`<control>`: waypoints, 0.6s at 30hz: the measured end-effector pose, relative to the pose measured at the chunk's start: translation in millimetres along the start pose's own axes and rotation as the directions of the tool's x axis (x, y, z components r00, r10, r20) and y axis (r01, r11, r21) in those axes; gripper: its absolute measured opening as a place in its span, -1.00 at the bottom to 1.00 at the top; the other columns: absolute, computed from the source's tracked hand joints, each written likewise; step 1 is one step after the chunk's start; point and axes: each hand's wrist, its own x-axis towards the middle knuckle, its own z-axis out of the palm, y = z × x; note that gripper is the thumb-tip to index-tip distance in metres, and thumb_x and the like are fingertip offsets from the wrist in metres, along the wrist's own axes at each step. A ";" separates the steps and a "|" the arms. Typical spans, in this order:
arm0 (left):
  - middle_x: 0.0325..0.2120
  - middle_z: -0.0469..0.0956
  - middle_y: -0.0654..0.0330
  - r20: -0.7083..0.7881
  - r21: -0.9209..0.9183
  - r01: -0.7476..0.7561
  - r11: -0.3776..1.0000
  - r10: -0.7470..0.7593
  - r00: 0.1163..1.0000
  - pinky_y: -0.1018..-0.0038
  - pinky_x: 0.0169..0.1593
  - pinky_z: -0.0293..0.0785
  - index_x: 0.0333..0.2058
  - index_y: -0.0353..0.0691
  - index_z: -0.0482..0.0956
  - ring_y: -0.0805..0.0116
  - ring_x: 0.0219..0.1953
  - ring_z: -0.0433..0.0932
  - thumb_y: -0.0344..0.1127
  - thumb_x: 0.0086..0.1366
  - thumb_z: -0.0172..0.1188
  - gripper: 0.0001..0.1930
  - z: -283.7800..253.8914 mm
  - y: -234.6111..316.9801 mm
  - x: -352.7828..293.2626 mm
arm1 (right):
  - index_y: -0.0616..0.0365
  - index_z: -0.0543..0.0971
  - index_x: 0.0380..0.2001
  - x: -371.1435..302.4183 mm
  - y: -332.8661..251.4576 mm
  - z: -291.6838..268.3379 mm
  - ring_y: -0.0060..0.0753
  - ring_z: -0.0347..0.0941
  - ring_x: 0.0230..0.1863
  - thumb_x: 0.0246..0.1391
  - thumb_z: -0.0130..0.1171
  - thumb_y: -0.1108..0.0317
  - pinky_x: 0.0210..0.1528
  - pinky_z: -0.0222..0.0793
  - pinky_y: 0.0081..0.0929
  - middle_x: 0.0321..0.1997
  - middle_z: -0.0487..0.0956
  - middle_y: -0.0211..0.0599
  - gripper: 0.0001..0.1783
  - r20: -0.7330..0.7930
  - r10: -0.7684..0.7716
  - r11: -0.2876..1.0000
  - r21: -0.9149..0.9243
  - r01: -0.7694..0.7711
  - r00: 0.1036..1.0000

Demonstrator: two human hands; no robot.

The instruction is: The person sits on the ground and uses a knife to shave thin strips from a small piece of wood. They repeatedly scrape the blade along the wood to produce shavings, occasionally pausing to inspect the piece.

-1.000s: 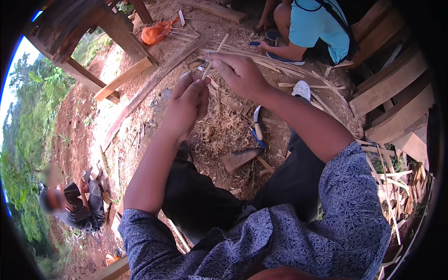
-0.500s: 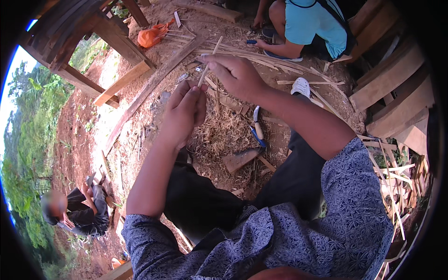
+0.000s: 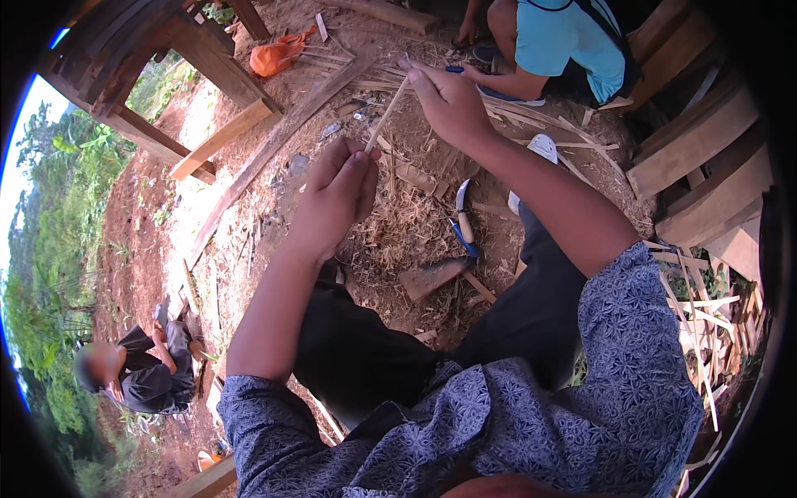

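My left hand (image 3: 342, 189) is closed round the lower end of a thin, pale wooden stick (image 3: 388, 114), which slants up and to the right. My right hand (image 3: 450, 106) is closed at the stick's upper end, with the thumb against it. A small greyish bit shows at the right fingertips, too small to make out. On the ground beyond my knees lies a knife with a curved blade and a pale handle (image 3: 466, 226). Next to it are a blue-handled tool (image 3: 462, 239) and a dark-faced wood block (image 3: 433, 278).
Shavings (image 3: 390, 220) cover the ground between my legs. A long plank (image 3: 274, 145) lies to the left, near an orange bag (image 3: 276, 55). A person in a turquoise shirt (image 3: 564, 46) crouches at the far right; another person (image 3: 154, 365) sits at left. Wooden strips (image 3: 706, 311) lie at right.
My right hand has slid up and to the right along the stick to its far end. The left hand keeps its hold and has shifted slightly right.
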 end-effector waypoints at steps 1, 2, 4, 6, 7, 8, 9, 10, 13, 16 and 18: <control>-0.57 0.27 0.41 0.012 0.009 0.026 1.000 -0.027 1.000 0.61 -0.59 0.00 -0.08 -0.25 0.42 0.63 -0.66 0.12 -0.25 0.54 -0.12 -0.79 -0.1 3.5 -4.8 | 0.02 0.62 0.13 2.7 8.8 -2.9 -0.36 0.48 -0.57 0.42 -0.06 0.02 -0.37 0.37 -0.34 -0.61 0.52 -0.23 -0.54 -0.034 -0.083 0.996 -0.037 0.082 0.996; -0.58 0.27 0.42 0.025 0.019 0.053 0.998 -0.053 0.998 0.62 -0.59 0.00 -0.08 -0.25 0.42 0.64 -0.66 0.12 -0.25 0.55 -0.11 -0.79 0.5 6.0 -6.9 | 0.04 0.62 0.13 8.6 22.7 -9.7 -0.39 0.45 -0.59 0.42 -0.06 0.02 -0.39 0.35 -0.36 -0.63 0.49 -0.24 -0.53 -0.063 -0.167 0.984 -0.077 0.162 0.984; -0.59 0.26 0.42 -0.002 0.084 -0.014 0.996 0.014 1.000 0.62 -0.59 0.00 -0.07 -0.23 0.42 0.65 -0.65 0.12 -0.24 0.55 -0.11 -0.79 1.4 10.2 -8.7 | 0.08 0.60 0.15 15.5 15.3 -32.4 -0.52 0.38 -0.60 0.43 -0.06 0.01 -0.41 0.30 -0.43 -0.66 0.43 -0.33 -0.52 0.001 -0.092 0.993 -0.076 0.092 0.996; -0.59 0.27 0.42 -0.026 0.102 -0.042 0.994 0.044 0.999 0.63 -0.59 0.00 -0.07 -0.22 0.42 0.66 -0.66 0.13 -0.24 0.55 -0.11 -0.79 0.9 10.0 -8.6 | 0.04 0.53 0.25 21.4 24.1 -41.4 -0.63 0.37 -0.43 0.46 -0.08 0.02 -0.29 0.34 -0.51 -0.48 0.46 -0.41 -0.50 -0.018 -0.076 0.997 -0.010 0.075 0.997; -0.59 0.28 0.41 -0.032 0.089 -0.039 0.995 0.042 0.999 0.63 -0.59 0.00 -0.07 -0.21 0.42 0.66 -0.66 0.12 -0.23 0.55 -0.10 -0.80 -0.2 9.6 -6.6 | 0.02 0.49 0.30 23.7 28.5 -44.6 -0.68 0.37 -0.35 0.48 -0.09 0.02 -0.23 0.36 -0.55 -0.39 0.47 -0.45 -0.49 -0.030 -0.064 0.998 0.020 0.064 0.998; -0.59 0.29 0.40 -0.039 0.075 -0.037 0.996 0.040 0.998 0.64 -0.59 -0.01 -0.07 -0.21 0.41 0.67 -0.66 0.12 -0.23 0.55 -0.09 -0.80 -0.9 9.1 -4.4 | -0.07 0.44 0.36 22.9 32.8 -43.9 -0.72 0.34 -0.33 0.48 -0.08 0.06 -0.24 0.34 -0.60 -0.31 0.49 -0.53 -0.51 -0.029 -0.063 0.987 0.148 0.067 0.998; -0.59 0.31 0.39 -0.038 0.085 -0.055 0.995 0.058 0.998 0.64 -0.60 0.00 -0.08 -0.20 0.41 0.67 -0.67 0.13 -0.23 0.54 -0.08 -0.81 -2.1 7.7 -2.2 | -0.04 0.45 0.33 21.8 31.8 -41.4 -0.71 0.36 -0.38 0.46 -0.07 0.08 -0.28 0.34 -0.58 -0.34 0.51 -0.54 -0.52 -0.071 -0.124 0.979 0.154 0.133 0.990; -0.58 0.34 0.38 -0.037 0.094 -0.073 0.993 0.077 0.996 0.64 -0.60 0.00 -0.09 -0.20 0.40 0.68 -0.67 0.13 -0.24 0.54 -0.08 -0.82 -3.2 5.0 0.5 | 0.00 0.46 0.30 20.3 30.5 -37.7 -0.71 0.37 -0.43 0.45 -0.06 0.10 -0.32 0.34 -0.57 -0.36 0.52 -0.55 -0.53 -0.114 -0.183 0.967 0.157 0.200 0.977; -0.56 0.40 0.34 -0.016 0.147 -0.100 0.984 0.104 0.994 0.65 -0.60 0.01 -0.11 -0.19 0.36 0.68 -0.67 0.16 -0.26 0.53 -0.06 -0.86 -3.5 1.9 2.7 | 0.01 0.46 0.29 12.5 13.4 -39.2 -0.73 0.43 -0.36 0.43 -0.03 0.17 -0.26 0.36 -0.57 -0.29 0.58 -0.53 -0.56 -0.084 -0.229 0.949 0.201 0.242 0.970; -0.56 0.42 0.31 -0.003 0.164 -0.125 0.978 0.128 0.992 0.66 -0.60 0.03 -0.11 -0.19 0.34 0.68 -0.68 0.17 -0.27 0.53 -0.06 -0.87 -4.4 -0.8 3.8 | -0.01 0.47 0.29 2.9 -13.2 -46.7 -0.77 0.42 -0.29 0.42 0.00 0.22 -0.21 0.35 -0.61 -0.23 0.59 -0.52 -0.57 0.022 -0.183 0.945 0.280 0.170 0.983; -0.55 0.43 0.31 0.000 0.164 -0.129 0.978 0.131 0.991 0.64 -0.54 0.09 -0.11 -0.21 0.32 0.67 -0.63 0.21 -0.30 0.54 -0.07 -0.88 -3.3 0.2 3.8 | -0.02 0.49 0.27 3.1 -14.8 -45.3 -0.80 0.36 -0.32 0.42 0.00 0.23 -0.26 0.29 -0.64 -0.26 0.56 -0.55 -0.59 0.028 -0.218 0.928 0.314 0.198 0.976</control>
